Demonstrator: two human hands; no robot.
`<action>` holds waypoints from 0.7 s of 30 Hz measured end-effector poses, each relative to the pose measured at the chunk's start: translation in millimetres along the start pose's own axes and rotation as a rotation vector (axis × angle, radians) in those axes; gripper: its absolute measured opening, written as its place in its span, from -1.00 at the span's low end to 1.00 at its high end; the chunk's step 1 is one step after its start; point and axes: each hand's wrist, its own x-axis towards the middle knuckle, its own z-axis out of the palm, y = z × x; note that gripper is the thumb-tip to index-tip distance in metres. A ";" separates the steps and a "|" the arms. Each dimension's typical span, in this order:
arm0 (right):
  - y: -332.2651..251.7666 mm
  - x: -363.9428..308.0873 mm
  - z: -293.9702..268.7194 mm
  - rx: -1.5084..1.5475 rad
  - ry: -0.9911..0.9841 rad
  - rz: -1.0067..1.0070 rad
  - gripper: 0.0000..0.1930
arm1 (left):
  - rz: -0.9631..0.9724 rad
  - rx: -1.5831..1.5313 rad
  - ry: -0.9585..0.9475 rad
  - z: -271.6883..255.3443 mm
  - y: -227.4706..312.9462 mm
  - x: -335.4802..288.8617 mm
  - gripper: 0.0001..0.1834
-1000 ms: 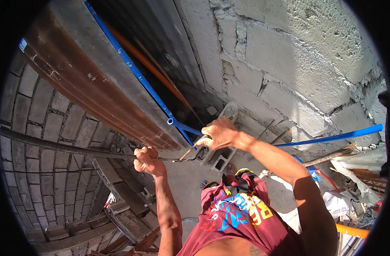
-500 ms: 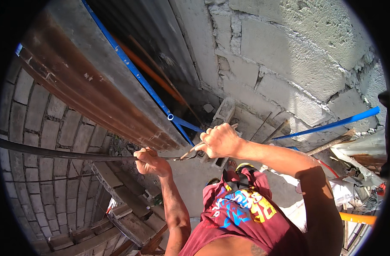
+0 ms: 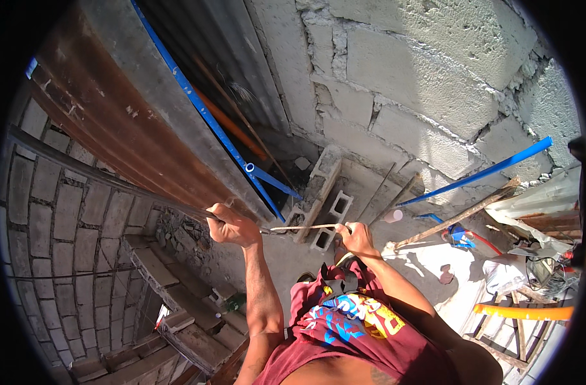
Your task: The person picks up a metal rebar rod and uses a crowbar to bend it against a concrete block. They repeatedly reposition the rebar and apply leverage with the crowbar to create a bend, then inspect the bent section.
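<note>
My left hand (image 3: 232,226) is closed around a long dark pipe or hose (image 3: 100,172), near its end. The rest of it runs off to the upper left in a slight bend. My right hand (image 3: 356,239) is closed on one end of a thin, pale, narrow strip (image 3: 302,227), whose exact kind I cannot make out. The strip stretches level between my hands, and its far tip lies by the dark pipe's end, just right of my left fist. Whether the two are joined is too small to tell.
Rusty corrugated sheet (image 3: 113,115) stands at the left beside a blue pipe (image 3: 190,96). Ahead rises a rough block wall (image 3: 421,77), with hollow blocks (image 3: 339,204) at its foot. Stacked blocks (image 3: 196,340) lie lower left. Another blue pipe (image 3: 485,176) and an orange pipe (image 3: 524,312) are at the right.
My right hand has moved right and down, away from my left hand, so more of the strip shows. The dark pipe's far part has swung higher at the left.
</note>
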 end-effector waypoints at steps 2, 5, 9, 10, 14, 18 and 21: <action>14.5 -8.1 17.2 0.055 0.030 0.273 -0.31 | -0.024 -0.019 0.009 -4.4 0.2 -1.1 -0.44; 15.9 -23.5 36.3 -0.135 0.084 0.324 -0.22 | -0.020 -0.170 -0.083 -14.5 0.4 5.0 -0.44; -9.8 -17.0 14.8 -0.228 0.223 0.108 -0.30 | -0.333 -0.679 -0.699 -35.9 -0.2 36.6 -0.48; -21.5 -13.9 7.5 -0.278 0.208 0.058 -0.38 | -0.425 -0.836 -0.864 -38.0 -1.4 49.1 -0.50; -72.4 -7.9 -8.2 -0.470 0.391 -0.645 -0.58 | -0.449 -0.740 -0.956 -39.3 -2.9 66.2 -0.49; -89.9 -8.0 -11.9 -0.563 0.305 -0.561 -0.58 | -0.218 -0.589 -0.757 -37.7 2.0 49.9 -0.42; -87.8 5.8 -15.2 -0.614 0.272 -0.422 -0.57 | -0.236 -0.630 -0.748 -34.9 7.5 53.5 -0.39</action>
